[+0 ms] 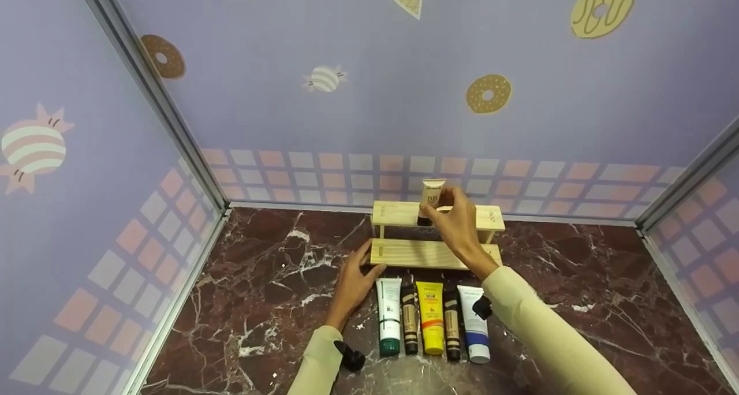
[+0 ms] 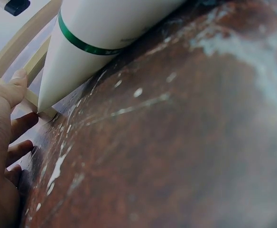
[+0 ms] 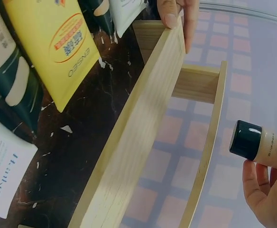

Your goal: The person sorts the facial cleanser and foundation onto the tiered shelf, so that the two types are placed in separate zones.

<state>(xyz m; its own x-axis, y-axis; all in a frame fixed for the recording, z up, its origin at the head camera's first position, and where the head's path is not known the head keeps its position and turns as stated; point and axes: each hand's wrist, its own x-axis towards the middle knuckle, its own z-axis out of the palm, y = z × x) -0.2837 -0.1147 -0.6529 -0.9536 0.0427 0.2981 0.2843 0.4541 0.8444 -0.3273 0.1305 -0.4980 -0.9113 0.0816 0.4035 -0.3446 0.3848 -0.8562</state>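
Note:
My right hand (image 1: 460, 224) pinches a small beige BB cream tube (image 1: 432, 193) between thumb and fingers, its dark cap pointing down. In the head view the tube overlaps the upper step of a two-step wooden rack (image 1: 404, 253); the right wrist view shows its dark cap (image 3: 246, 140) apart from the rack. At the rack's left end, my left hand (image 1: 353, 276) holds the lower step, thumb at the front edge and fingers round the end. A white tube with a green cap (image 1: 389, 314) lies just right of that hand.
In a row before the rack lie two dark-and-beige tubes, one of them (image 1: 409, 320) beside a yellow tube (image 1: 430, 317), and a white-and-blue tube (image 1: 476, 325) under the right forearm. The dark red marbled table (image 1: 265, 302) meets a lilac patterned wall (image 1: 392, 112) behind the rack.

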